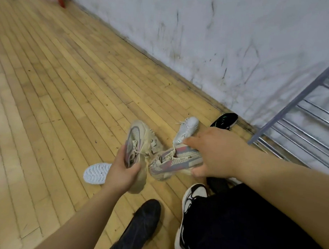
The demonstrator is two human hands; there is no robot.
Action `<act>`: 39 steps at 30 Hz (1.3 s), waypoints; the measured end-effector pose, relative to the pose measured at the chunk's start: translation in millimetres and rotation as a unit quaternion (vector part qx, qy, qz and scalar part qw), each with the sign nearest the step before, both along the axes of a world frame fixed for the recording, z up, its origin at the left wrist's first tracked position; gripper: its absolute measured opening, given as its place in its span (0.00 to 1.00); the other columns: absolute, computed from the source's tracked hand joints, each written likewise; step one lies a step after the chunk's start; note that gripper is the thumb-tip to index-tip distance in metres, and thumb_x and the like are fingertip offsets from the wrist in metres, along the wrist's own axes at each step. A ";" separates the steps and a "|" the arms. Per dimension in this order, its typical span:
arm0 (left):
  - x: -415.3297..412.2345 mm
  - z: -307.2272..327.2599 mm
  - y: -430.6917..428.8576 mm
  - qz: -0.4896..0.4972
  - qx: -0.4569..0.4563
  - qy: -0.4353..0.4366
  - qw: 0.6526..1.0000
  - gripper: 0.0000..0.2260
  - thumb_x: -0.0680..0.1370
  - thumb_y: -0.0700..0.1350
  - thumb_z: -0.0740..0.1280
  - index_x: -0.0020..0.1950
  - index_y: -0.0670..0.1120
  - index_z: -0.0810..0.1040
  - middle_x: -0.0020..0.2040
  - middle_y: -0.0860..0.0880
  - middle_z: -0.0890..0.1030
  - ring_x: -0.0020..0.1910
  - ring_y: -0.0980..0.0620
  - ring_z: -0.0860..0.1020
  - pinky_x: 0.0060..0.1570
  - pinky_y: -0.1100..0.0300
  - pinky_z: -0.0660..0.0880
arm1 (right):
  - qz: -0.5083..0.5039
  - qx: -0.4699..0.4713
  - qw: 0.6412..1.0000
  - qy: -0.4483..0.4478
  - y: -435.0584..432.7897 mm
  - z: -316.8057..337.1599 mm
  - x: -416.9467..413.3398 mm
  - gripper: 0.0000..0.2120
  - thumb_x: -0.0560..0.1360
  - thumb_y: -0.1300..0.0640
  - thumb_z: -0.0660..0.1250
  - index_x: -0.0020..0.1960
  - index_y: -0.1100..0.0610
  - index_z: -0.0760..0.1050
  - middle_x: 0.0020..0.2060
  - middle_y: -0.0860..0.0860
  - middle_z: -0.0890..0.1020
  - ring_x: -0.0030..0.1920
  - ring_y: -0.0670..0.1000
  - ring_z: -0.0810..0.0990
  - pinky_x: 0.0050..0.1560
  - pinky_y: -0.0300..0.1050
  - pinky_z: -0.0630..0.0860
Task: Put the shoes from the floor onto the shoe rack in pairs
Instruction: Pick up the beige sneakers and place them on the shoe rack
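Near the middle of the frame each hand holds one beige sneaker with pink and grey panels. The left hand (pixel 123 171) has its grip closed around the first sneaker (pixel 138 151), toe pointing to the top of the frame, laces facing the camera. The right hand (pixel 213 154) has its grip closed on the second sneaker (pixel 177 160), thumb under the sole and fingers across the upper; the shoe lies sideways, its heel toward the first. Both are lifted above the wooden floor (pixel 58 83).

On the floor, a white shoe (pixel 187 128) lies just above the right hand, and another white shoe (pixel 96 173) lies sole-up left of the left hand. A black shoe with green marks (pixel 224 121) sits by the scuffed wall (pixel 219 33). The metal shoe rack (pixel 307 118) stands at the right edge. At the bottom are a black shoe (pixel 139 226) and a black-and-white shoe (pixel 190 203).
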State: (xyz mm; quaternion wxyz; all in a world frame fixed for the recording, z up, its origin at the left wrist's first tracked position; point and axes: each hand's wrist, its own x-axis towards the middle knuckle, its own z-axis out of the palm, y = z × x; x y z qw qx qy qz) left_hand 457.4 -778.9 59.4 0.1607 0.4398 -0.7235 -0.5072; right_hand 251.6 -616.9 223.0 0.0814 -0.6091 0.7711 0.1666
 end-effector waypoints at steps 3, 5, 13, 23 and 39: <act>-47.6 59.5 6.3 -0.060 -0.044 0.062 0.995 0.37 0.76 0.46 0.73 0.80 0.62 0.58 0.57 0.71 0.76 0.54 0.68 0.80 0.53 0.65 0.75 | -0.085 -0.036 0.996 0.017 33.0 30.8 -21.1 0.29 0.67 0.28 0.63 0.62 0.43 0.73 0.43 0.47 0.78 0.46 0.53 0.77 0.45 0.49 0.78; -81.1 99.9 19.1 -0.110 -0.071 0.091 0.987 0.38 0.76 0.46 0.72 0.81 0.62 0.58 0.60 0.67 0.78 0.54 0.67 0.80 0.54 0.65 0.74 | -0.157 -0.069 0.985 0.029 69.6 53.9 -42.4 0.28 0.65 0.29 0.62 0.59 0.42 0.74 0.43 0.46 0.79 0.45 0.53 0.78 0.46 0.49 0.79; -233.8 230.4 134.4 -0.354 -0.212 0.131 0.901 0.36 0.75 0.50 0.74 0.79 0.63 0.61 0.54 0.70 0.75 0.48 0.72 0.77 0.44 0.77 0.68 | -0.436 -0.212 0.873 0.050 285.5 120.9 -99.7 0.38 0.64 0.26 0.70 0.72 0.36 0.71 0.63 0.43 0.82 0.61 0.51 0.80 0.54 0.46 0.75; -401.7 272.6 317.2 -0.445 -0.254 0.177 0.840 0.32 0.75 0.57 0.71 0.78 0.59 0.64 0.62 0.59 0.75 0.61 0.54 0.76 0.60 0.56 0.73 | -0.600 -0.392 0.697 0.012 446.2 104.1 -142.6 0.40 0.64 0.29 0.75 0.73 0.38 0.70 0.67 0.45 0.79 0.62 0.52 0.79 0.55 0.46 0.73; -444.2 224.4 353.7 -0.411 -0.253 0.141 0.865 0.30 0.74 0.57 0.73 0.75 0.58 0.69 0.57 0.59 0.77 0.54 0.54 0.76 0.51 0.58 0.72 | -0.589 -0.378 0.715 0.014 478.4 81.7 -160.5 0.40 0.62 0.30 0.77 0.71 0.36 0.70 0.57 0.36 0.77 0.51 0.44 0.77 0.48 0.39 0.71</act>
